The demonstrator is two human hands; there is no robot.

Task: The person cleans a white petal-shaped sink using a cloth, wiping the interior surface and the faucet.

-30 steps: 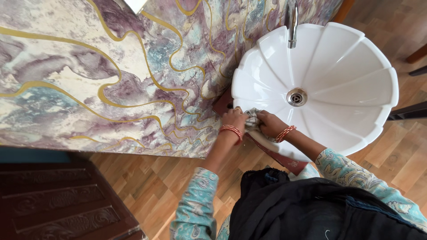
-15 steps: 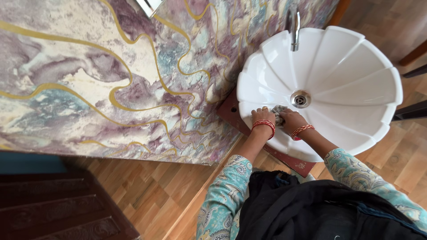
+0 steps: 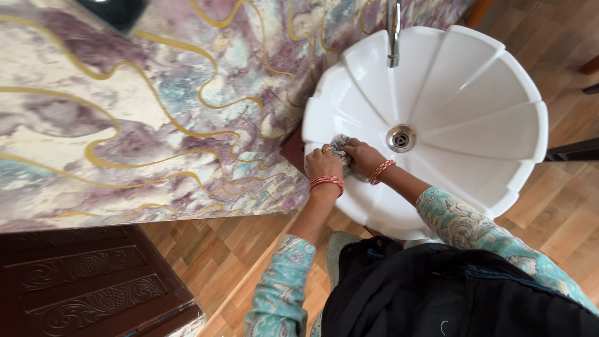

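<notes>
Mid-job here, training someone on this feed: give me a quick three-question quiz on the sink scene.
1. True or false: both hands are inside the white basin.
2. What do the left hand and the right hand hold between them?
A. a sponge on a stick
B. a small crumpled cloth
C. a bar of soap
3. Which metal part lies just right of the right hand, at the bottom of the basin?

Key
1. True: both rest on its near-left inner wall.
2. B, the crumpled cloth, pressed to the basin by both hands.
3. The drain; the tap stands above it.
</notes>
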